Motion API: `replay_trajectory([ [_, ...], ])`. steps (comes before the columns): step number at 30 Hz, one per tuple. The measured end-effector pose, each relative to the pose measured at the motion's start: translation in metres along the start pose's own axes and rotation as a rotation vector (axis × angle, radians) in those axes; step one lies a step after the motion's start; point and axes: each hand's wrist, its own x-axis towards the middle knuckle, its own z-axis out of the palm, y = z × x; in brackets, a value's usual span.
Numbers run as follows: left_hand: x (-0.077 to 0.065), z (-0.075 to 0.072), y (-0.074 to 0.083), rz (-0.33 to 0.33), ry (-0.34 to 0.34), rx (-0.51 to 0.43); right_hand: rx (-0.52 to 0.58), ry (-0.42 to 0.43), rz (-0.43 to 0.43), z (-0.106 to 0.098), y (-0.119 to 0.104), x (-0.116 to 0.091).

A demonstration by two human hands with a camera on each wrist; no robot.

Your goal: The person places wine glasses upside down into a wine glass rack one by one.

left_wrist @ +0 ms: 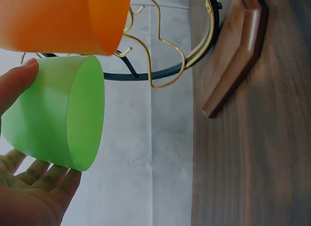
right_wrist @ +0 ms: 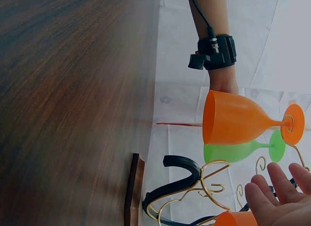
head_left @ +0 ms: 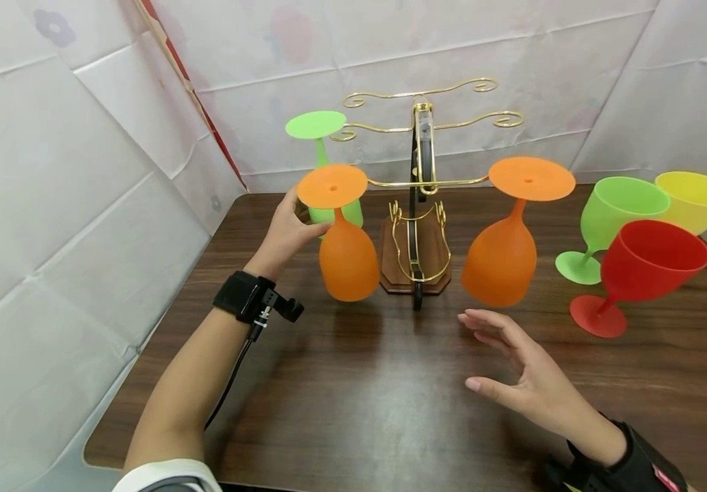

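Note:
My left hand (head_left: 284, 231) holds the bowl of a green goblet (left_wrist: 48, 109), thumb on one side and fingers on the other. This goblet hangs upside down, its foot at the left end of the rack's middle gold arm. In front of it an upside-down orange goblet (head_left: 349, 263) hangs from the front arm and partly hides it in the head view. A second orange goblet (head_left: 501, 260) hangs at that arm's right end. Below it, my right hand (head_left: 528, 376) hovers over the table with fingers extended, holding nothing.
The gold and black goblet rack (head_left: 418, 157) stands on a wooden base (head_left: 390, 273). At the right of the brown table (head_left: 341, 424) stand a green goblet (head_left: 621, 212), a yellow goblet (head_left: 698, 198) and a red goblet (head_left: 651, 266). White sheeting (head_left: 439, 41) hangs behind.

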Motion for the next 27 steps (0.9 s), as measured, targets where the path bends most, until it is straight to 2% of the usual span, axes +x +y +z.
replay_trajectory([
  [7, 0.011, 0.007, 0.004, 0.062, -0.124, -0.037, -0.003, 0.004, 0.004, 0.001, -0.001, -0.001],
  [11, 0.019, 0.01, 0.0, 0.068, -0.143, -0.039, -0.004, 0.003, 0.008, 0.003, -0.001, -0.002],
  [17, 0.031, 0.014, -0.012, -0.005, -0.131, 0.011, -0.004, 0.007, 0.016, 0.006, -0.003, -0.003],
  [22, 0.032, 0.017, -0.012, -0.028, -0.139, -0.003, 0.005, 0.005, 0.021, 0.008, -0.005, -0.003],
  [27, 0.031, 0.015, -0.013, -0.11, -0.125, 0.021, 0.027, -0.003, 0.022, 0.011, -0.005, -0.004],
])
